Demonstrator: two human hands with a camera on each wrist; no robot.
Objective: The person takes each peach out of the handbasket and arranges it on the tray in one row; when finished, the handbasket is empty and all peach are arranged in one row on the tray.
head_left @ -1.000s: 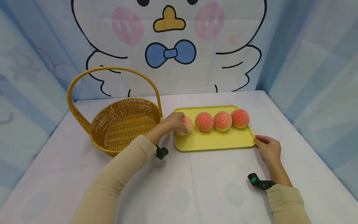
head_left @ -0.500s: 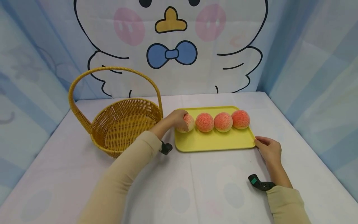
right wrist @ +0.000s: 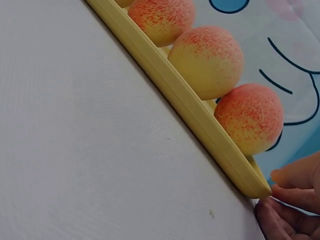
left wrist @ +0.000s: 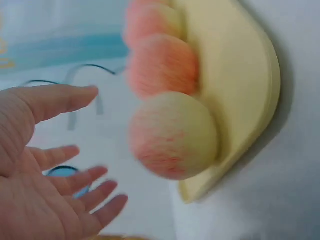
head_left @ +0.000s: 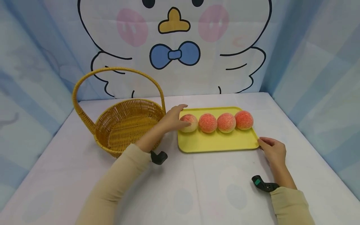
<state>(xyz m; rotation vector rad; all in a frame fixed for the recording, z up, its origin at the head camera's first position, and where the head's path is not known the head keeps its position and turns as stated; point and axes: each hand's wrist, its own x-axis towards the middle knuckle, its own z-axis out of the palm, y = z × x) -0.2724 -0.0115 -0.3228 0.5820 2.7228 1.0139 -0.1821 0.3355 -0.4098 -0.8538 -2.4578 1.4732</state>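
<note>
Several peaches stand in a row on a yellow tray (head_left: 216, 144). The leftmost peach (head_left: 192, 122), paler than the others, sits at the tray's left end. Just left of it is my left hand (head_left: 171, 120), fingers spread and nothing held; the left wrist view shows a gap between that hand (left wrist: 55, 165) and the peach (left wrist: 172, 135). My right hand (head_left: 274, 152) pinches the tray's front right corner between thumb and fingers. In the right wrist view only the fingertips (right wrist: 295, 172) show beside that corner, close to the rightmost peach (right wrist: 250, 119).
Left of the tray stands a yellow wicker basket (head_left: 102, 123) with a tall arched handle (head_left: 118, 68), partly behind my left forearm. White cloth (head_left: 219, 193) covers the table. Printed curtains (head_left: 315, 68) stand around the back and sides.
My left hand has let go of the leftmost peach, which now rests slightly further right, close to its neighbour. The fingers have spread and drawn back left. My right hand stays at the tray's corner.
</note>
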